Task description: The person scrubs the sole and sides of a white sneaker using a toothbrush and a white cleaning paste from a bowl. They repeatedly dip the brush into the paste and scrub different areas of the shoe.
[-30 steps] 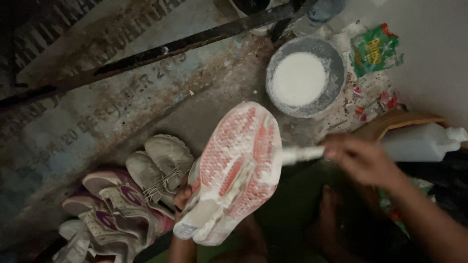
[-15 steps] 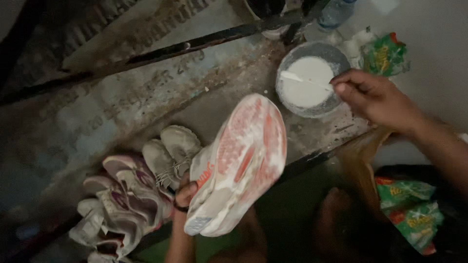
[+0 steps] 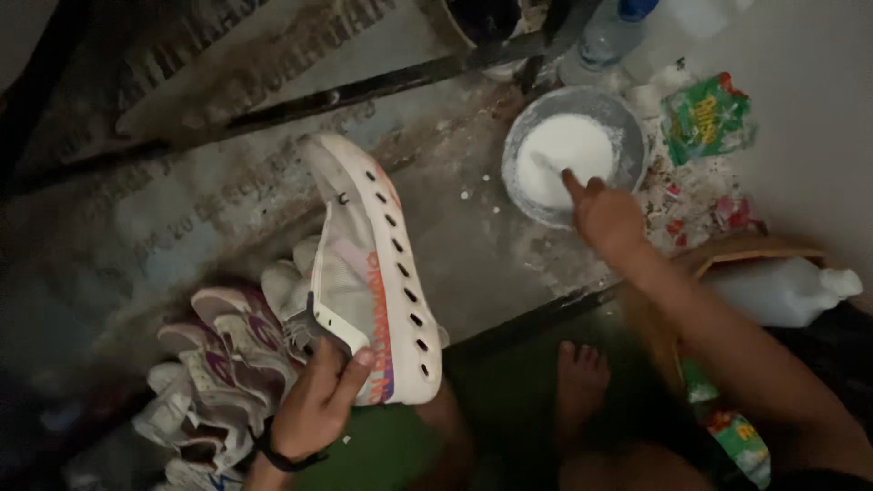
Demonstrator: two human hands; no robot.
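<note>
Near the lower middle of the head view, the left hand (image 3: 314, 409) pinches the heel of a white shoe (image 3: 377, 273), thumb on the side wall and fingers curled behind it. The shoe is held on its side above the floor, its long axis running from the heel at lower right up to the toe at upper left; the sole with its row of dark holes faces right. Just left of it, a pile of shoes (image 3: 218, 364) lies on the concrete slab (image 3: 182, 209), touching or nearly touching the held shoe. Bare slab shows between the shoe and a grey bowl (image 3: 627, 136) of white powder. A dark bar (image 3: 364, 91) crosses the slab above, and a dark edge (image 3: 527, 318) runs below the bowl, beside a bare foot (image 3: 577, 382). The right hand (image 3: 605, 218) reaches into the bowl, fingers closed around something thin whose tip sits in the powder; what it is cannot be told. A green packet (image 3: 705, 118) lies right of the bowl, and a white jug (image 3: 782, 291) lies beside the right forearm.
</note>
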